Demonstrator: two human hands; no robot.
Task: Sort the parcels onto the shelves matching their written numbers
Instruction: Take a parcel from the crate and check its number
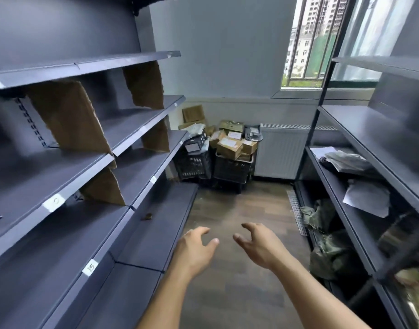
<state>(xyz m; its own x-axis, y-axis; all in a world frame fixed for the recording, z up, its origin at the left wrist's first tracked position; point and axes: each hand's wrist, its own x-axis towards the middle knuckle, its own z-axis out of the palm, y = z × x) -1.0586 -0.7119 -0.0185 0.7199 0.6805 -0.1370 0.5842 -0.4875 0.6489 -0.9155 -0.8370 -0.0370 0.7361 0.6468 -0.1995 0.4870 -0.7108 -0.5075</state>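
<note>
The parcels (230, 144) are lying in a heap at the far end of the room, mostly brown boxes with white address labels. They are piling over the rim of two black crates (193, 165) that are standing on the floor just beside the radiator (279, 153). I think the heap is waiting there as the starting stock, because it is well apart from both hands and nothing from it is being carried.

The left hand (196, 248) and the right hand (258, 245) are hovering over the wooden floor (227, 210), near each other and pointing to the heap. Both are empty and released, with the fingers spread and only loosely bent, and the palms are facing each other. This shape is probably preparing them for taking a box from two sides.

The grey shelves (49, 172) on the left are standing nearly bare. Their front edges are carrying small white number labels, and one label (90, 267) is showing 15. Cardboard dividers (71, 117) are standing upright on them, seemingly for separating one numbered place from the next. The shelves on the right (360, 129) are holding some soft bags (350, 161); their numbers are too blurred to read. So the sorting is looking hardly begun.
</note>
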